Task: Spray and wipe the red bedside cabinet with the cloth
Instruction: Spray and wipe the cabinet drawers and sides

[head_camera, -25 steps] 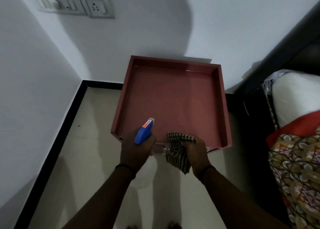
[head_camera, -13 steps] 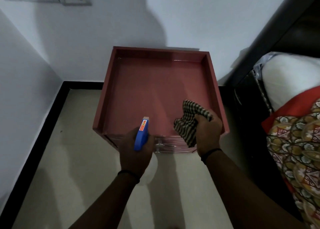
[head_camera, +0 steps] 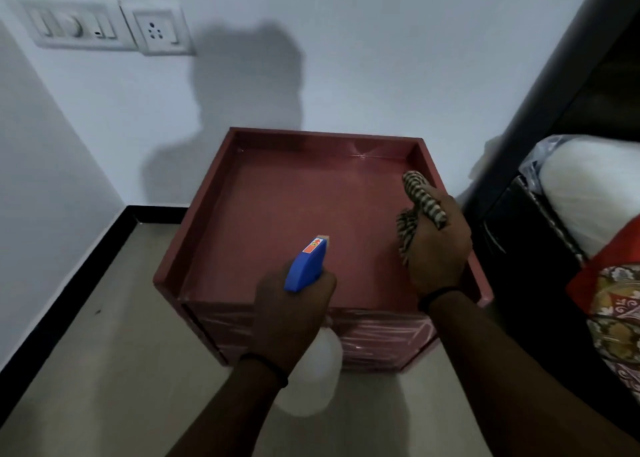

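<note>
from the head view: gripped the spray bottle (head_camera: 306,264) in the left hand (head_camera: 291,304) at the front edge of the red bedside cabinet (head_camera: 294,207), nozzle-first over its top; clutched the striped cloth (head_camera: 420,195) in the right hand (head_camera: 438,245) by the top's right rim, touching or not, could not tell. judged early: saw no wipe marks, so likely left most wiping to do

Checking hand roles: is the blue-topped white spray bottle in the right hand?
No, left hand grips that spray bottle; right hand holds the striped cloth.

Home bedroom, dark bed frame (head_camera: 533,138) with pillow (head_camera: 588,193) and patterned bedcover (head_camera: 616,321), red bedside cabinet (head_camera: 294,207), wall socket (head_camera: 156,32)
</note>
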The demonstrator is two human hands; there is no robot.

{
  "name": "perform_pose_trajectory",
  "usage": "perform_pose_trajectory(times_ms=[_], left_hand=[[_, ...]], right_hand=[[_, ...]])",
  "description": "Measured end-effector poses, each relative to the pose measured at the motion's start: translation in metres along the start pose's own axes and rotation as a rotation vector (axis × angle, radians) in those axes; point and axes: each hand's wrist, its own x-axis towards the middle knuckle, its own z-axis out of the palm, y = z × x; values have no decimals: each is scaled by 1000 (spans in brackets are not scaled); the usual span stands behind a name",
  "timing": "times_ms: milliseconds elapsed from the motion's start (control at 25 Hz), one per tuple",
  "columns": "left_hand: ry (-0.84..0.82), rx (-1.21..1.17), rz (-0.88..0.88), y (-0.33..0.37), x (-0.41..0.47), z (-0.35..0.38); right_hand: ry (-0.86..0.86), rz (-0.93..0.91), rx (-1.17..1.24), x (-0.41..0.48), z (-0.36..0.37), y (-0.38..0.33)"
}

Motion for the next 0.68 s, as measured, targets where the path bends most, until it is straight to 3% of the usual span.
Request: perform_pose_trajectory(times_ms=[80, 240, 520, 680], left_hand=[[-18, -8, 11, -8, 4, 10], [-63, -72, -29, -25, -1, 0], [39, -21, -13, -16, 7, -53], [93, 109, -44, -21, 13, -67]], right_hand=[[-125, -170, -386, 16, 0, 33], [-455, -116, -1134, 16, 32, 61], [-581, -102, -1069, 0, 69, 33], [-505, -196, -1115, -13, 63, 58]])
